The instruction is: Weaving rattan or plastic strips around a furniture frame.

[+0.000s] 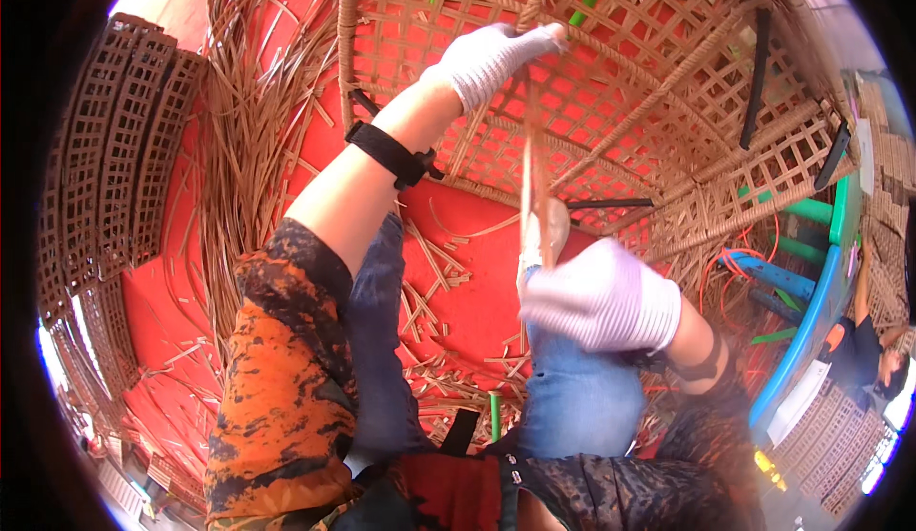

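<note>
A large open-weave rattan basket frame point(611, 164) with rope-wrapped rods leans in front of me. My left hand point(491, 62), in a white knit glove, is closed at the rod in the upper middle of the weave; its fingertips are partly hidden. From there a pale rattan strip point(527, 183) runs down, blurred by motion. My right hand point(606, 297), also gloved and smeared by movement, is closed around the strip's lower end above my right knee. Short black bars point(756, 78) are fixed along the frame's edges.
Long loose rattan strips point(243, 159) lie in a bundle on the red floor point(468, 207). Cut scraps point(429, 283) are scattered between my legs. Stacked woven panels point(114, 140) stand at the left. A blue-and-green plastic stool point(821, 283) and another person point(859, 354) are at the right.
</note>
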`<state>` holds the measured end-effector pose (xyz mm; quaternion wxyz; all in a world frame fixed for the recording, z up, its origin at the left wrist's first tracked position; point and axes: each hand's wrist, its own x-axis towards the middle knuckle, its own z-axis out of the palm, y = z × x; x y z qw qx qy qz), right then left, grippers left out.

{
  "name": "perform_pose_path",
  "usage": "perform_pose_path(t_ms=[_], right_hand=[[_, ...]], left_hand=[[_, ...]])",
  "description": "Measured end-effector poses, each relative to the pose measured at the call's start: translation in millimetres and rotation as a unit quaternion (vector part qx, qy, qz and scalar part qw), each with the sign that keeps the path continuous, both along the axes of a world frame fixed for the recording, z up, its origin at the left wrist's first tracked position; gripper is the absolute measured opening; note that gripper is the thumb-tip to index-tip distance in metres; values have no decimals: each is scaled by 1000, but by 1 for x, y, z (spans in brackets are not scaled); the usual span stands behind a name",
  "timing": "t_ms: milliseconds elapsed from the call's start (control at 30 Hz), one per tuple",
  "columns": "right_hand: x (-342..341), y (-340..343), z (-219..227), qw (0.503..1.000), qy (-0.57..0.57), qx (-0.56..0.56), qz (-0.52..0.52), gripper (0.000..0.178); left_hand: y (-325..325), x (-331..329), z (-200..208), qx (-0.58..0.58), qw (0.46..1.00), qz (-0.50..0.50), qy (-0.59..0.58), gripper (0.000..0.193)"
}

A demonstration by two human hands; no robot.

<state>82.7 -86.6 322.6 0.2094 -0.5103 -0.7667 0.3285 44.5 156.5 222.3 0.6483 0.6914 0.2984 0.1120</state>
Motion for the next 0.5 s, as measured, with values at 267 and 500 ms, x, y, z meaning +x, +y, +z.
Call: perform_pose_path(t_ms=[267, 500], right_hand=[[-16, 59, 23, 868, 271, -311, 276, 28], [109, 123, -125, 861, 246, -95, -435, 24]], left_hand=[[21, -13, -37, 75, 992, 90, 55, 23], [15, -5, -56, -288, 951, 114, 13, 31]])
